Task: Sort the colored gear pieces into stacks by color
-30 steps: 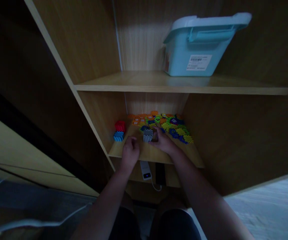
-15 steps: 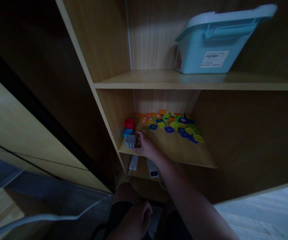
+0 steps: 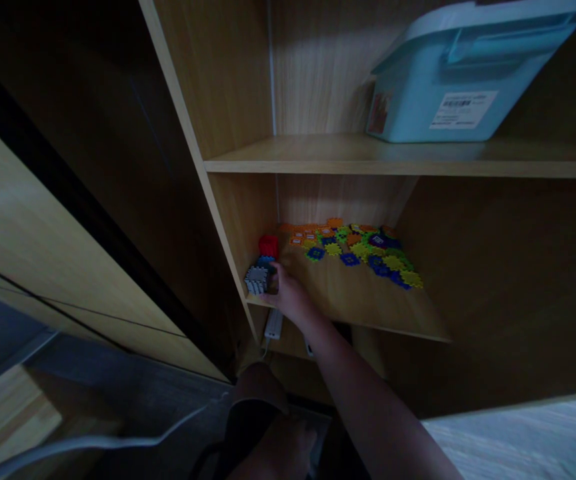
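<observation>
My right hand (image 3: 288, 297) reaches onto the lower shelf (image 3: 368, 307) and its fingers are closed on a grey stack of toothed plastic pieces (image 3: 257, 279) at the shelf's front left corner. Right behind that stack sit a blue stack (image 3: 266, 262) and a red stack (image 3: 269, 245). Loose orange, yellow, green and blue pieces (image 3: 358, 250) lie spread along the back of the same shelf. My left hand (image 3: 278, 453) rests low on my knee at the bottom of the view, fingers curled; I cannot make out anything in it.
A pale blue lidded bin (image 3: 468, 87) with a white label stands on the upper shelf (image 3: 348, 157). A white device with a cable (image 3: 273, 323) lies below the lower shelf. A dark gap and a wooden panel (image 3: 43, 227) are at left.
My right hand has carried the grey stack from the shelf's middle to the left corner beside the blue and red stacks. My left hand has dropped from the shelf to my knee.
</observation>
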Demonstrator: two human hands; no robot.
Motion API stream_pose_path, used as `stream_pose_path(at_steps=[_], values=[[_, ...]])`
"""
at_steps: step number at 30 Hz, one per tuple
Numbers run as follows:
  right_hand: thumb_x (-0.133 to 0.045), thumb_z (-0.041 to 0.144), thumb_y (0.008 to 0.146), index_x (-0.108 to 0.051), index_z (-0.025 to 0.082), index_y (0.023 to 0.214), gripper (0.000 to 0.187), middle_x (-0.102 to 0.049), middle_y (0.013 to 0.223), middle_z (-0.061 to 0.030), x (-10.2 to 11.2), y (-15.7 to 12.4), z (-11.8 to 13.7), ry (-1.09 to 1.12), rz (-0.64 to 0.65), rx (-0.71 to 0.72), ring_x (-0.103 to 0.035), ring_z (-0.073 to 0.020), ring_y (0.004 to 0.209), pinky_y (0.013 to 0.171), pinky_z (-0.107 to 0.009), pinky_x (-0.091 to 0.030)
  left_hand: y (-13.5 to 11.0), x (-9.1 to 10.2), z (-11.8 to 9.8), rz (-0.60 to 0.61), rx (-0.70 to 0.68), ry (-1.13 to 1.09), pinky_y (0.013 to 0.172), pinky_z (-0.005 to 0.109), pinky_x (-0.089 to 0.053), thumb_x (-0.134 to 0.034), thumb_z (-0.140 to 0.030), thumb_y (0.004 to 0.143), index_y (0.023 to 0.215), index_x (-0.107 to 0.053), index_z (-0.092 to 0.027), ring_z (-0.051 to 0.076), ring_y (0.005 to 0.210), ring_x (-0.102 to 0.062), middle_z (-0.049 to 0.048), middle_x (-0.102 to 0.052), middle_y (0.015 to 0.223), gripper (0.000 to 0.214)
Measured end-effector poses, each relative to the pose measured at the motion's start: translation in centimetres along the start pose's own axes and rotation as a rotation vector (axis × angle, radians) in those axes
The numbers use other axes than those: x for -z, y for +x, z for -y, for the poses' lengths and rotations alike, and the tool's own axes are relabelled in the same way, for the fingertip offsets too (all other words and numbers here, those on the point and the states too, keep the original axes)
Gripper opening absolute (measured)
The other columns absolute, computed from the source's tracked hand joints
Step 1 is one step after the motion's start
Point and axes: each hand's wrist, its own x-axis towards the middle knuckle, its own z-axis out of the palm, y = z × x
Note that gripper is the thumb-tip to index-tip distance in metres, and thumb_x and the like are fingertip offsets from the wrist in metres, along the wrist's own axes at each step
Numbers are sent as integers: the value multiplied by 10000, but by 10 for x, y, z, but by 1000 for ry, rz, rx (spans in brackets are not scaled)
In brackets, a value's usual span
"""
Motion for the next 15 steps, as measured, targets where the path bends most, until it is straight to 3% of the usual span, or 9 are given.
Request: stream_pose_path(at_steps=[6,15], values=[[-936,353,824,-386,268,1633,983,-716,1406,-139,1,-7,-2,52,8,54,-731,-294,1223,1061,-438,-562,3,-9,8,-23,81,34,866,574,-599,-570,-391,934,1088,-771,-342,385,989,-728,119,-783,1029,257],[-895,336,868,-411,246,1616,895,-736,1329,-142,-3,-5,-8,24,-28,64,-736,-282,1175,1044,-441,-562,6,-18,17,-34,143,32,842,662,-595,-622,-482,876,1020,-794,-354,453,975,-734,156,-776,1019,258]])
